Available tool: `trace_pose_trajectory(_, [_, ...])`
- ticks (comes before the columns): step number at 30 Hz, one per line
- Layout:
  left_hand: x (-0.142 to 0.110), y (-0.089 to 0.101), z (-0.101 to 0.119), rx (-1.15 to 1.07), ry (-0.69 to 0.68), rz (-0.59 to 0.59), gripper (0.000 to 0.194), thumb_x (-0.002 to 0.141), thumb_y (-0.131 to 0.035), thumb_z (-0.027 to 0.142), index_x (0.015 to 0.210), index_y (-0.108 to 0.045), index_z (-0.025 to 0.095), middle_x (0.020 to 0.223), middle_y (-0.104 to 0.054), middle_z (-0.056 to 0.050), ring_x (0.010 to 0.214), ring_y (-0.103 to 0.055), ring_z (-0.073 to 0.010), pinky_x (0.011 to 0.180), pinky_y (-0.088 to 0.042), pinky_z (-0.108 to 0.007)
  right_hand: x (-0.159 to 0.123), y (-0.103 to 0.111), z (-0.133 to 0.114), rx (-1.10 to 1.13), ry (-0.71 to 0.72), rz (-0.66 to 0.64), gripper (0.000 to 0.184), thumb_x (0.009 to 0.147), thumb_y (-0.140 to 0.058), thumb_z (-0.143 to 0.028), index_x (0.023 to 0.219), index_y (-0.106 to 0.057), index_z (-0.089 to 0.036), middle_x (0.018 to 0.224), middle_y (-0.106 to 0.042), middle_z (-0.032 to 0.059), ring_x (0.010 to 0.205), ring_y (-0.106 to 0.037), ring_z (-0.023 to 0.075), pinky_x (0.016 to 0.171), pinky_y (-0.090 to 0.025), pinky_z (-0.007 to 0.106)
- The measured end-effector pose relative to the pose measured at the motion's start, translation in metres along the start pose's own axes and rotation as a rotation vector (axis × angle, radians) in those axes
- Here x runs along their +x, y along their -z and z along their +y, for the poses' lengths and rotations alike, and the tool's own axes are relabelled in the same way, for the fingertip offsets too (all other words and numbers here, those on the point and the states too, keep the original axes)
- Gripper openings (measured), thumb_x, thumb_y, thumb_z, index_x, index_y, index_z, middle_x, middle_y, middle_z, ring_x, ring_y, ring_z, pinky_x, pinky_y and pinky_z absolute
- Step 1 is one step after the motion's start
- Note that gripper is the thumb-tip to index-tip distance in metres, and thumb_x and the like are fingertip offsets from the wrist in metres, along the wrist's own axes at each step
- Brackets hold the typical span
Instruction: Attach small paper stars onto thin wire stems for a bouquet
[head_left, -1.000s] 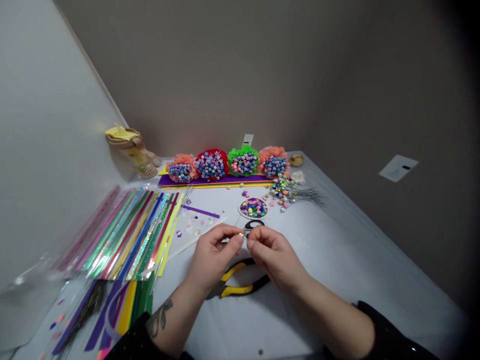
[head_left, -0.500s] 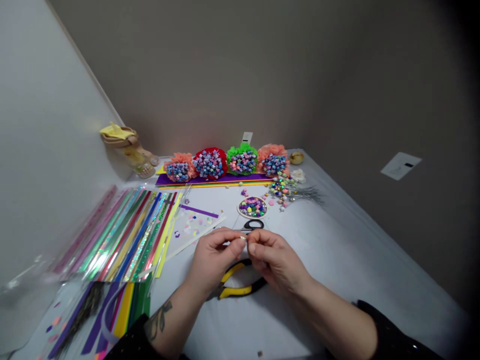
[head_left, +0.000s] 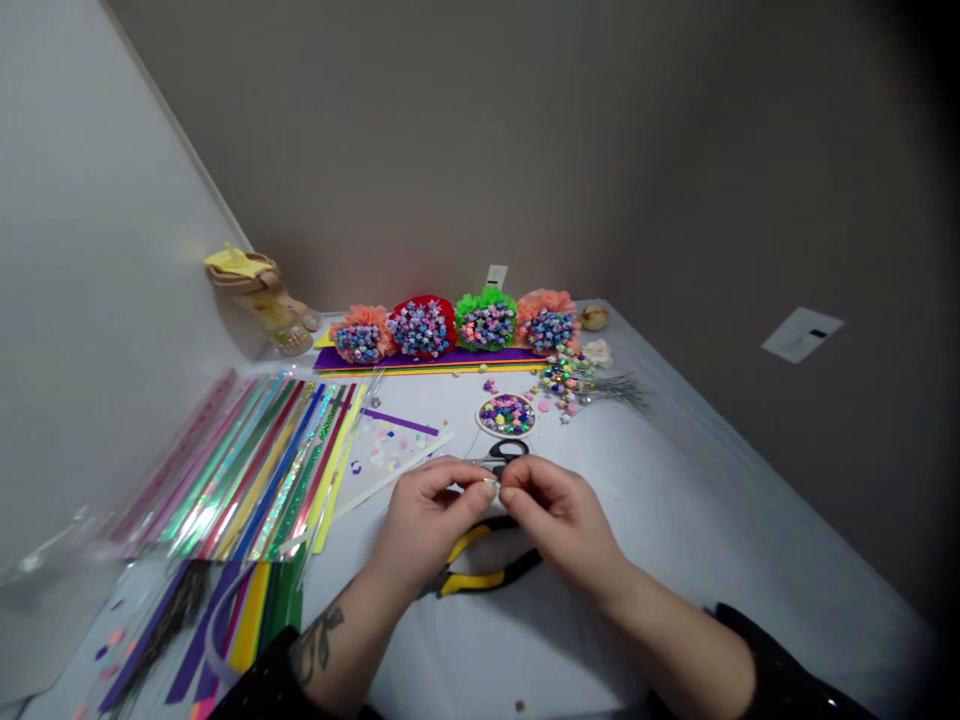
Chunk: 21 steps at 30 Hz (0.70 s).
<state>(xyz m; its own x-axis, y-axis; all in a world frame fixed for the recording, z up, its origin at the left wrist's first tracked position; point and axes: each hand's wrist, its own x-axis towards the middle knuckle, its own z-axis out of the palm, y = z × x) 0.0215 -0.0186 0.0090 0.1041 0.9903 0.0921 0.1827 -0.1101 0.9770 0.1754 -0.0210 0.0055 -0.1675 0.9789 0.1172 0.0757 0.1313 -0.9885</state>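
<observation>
My left hand (head_left: 431, 515) is closed, thumb and forefinger pinching a tiny pale paper piece (head_left: 491, 482) that looks like a small folded star. Against it, the fingertips of my right hand (head_left: 559, 515) are pinched together too; whether they grip the same piece is hidden. Below the hands lie pliers (head_left: 474, 582) with yellow and black handles. Black-handled scissors (head_left: 513, 450) rest just beyond my fingertips. A round white dish (head_left: 480, 428) full of small coloured paper stars stands behind the scissors.
At left are glittery paper strips (head_left: 247, 470) in clear sleeves and a bundle of thin wires (head_left: 169, 620). Star-filled paper flowers (head_left: 420, 328) line the back. Wired stars (head_left: 566, 375) lie at right, near an onion-like object (head_left: 594, 317). A sandal (head_left: 259, 300) stands back left.
My right fingers have closed in and now press against the little piece in my left fingertips. Both hands have shifted slightly to the right.
</observation>
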Motion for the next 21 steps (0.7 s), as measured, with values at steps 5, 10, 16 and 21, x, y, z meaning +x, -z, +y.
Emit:
trace_pose_trajectory(5, [0.000, 0.001, 0.002, 0.058, -0.031, 0.004, 0.009, 0.073, -0.066, 0.024, 0.072, -0.071, 0.017, 0.070, -0.068, -0.003, 0.066, -0.061, -0.0136, 0.057, -0.047, -0.021, -0.003, 0.006, -0.005, -0.375, 0.371, 0.047, 0.011, 0.079, -0.049, -0.011, 0.071, -0.053, -0.018, 0.063, -0.051, -0.0005, 0.058, -0.047, 0.0115, 0.056, -0.036, 0.023])
trace_pose_trajectory(10, [0.000, 0.002, 0.004, 0.049, -0.063, -0.019, 0.009, 0.073, -0.065, 0.023, 0.071, -0.071, 0.016, 0.068, -0.068, -0.004, 0.066, -0.062, -0.0143, 0.058, -0.048, -0.023, -0.001, 0.003, -0.004, -0.144, 0.080, -0.018, 0.013, 0.078, -0.051, -0.019, 0.066, -0.049, -0.018, 0.058, -0.044, -0.0031, 0.054, -0.041, 0.0100, 0.051, -0.033, 0.021])
trace_pose_trajectory(16, [-0.001, 0.000, 0.001, 0.057, -0.084, -0.004, 0.008, 0.072, -0.067, 0.022, 0.071, -0.073, 0.016, 0.066, -0.067, -0.003, 0.063, -0.060, -0.0126, 0.061, -0.049, -0.022, 0.003, -0.002, 0.004, 0.164, -0.137, -0.035, 0.015, 0.074, -0.057, -0.027, 0.065, -0.049, -0.018, 0.056, -0.038, -0.0053, 0.051, -0.034, 0.0085, 0.049, -0.030, 0.021])
trace_pose_trajectory(21, [0.003, 0.005, -0.001, -0.009, 0.045, 0.080, 0.014, 0.073, -0.066, 0.027, 0.077, -0.073, 0.016, 0.072, -0.067, -0.003, 0.054, -0.056, -0.0094, 0.048, -0.046, -0.019, 0.008, 0.000, 0.004, 0.126, -0.167, -0.046, 0.015, 0.072, -0.061, -0.029, 0.079, -0.057, -0.016, 0.068, -0.052, -0.0010, 0.061, -0.045, 0.0111, 0.057, -0.037, 0.023])
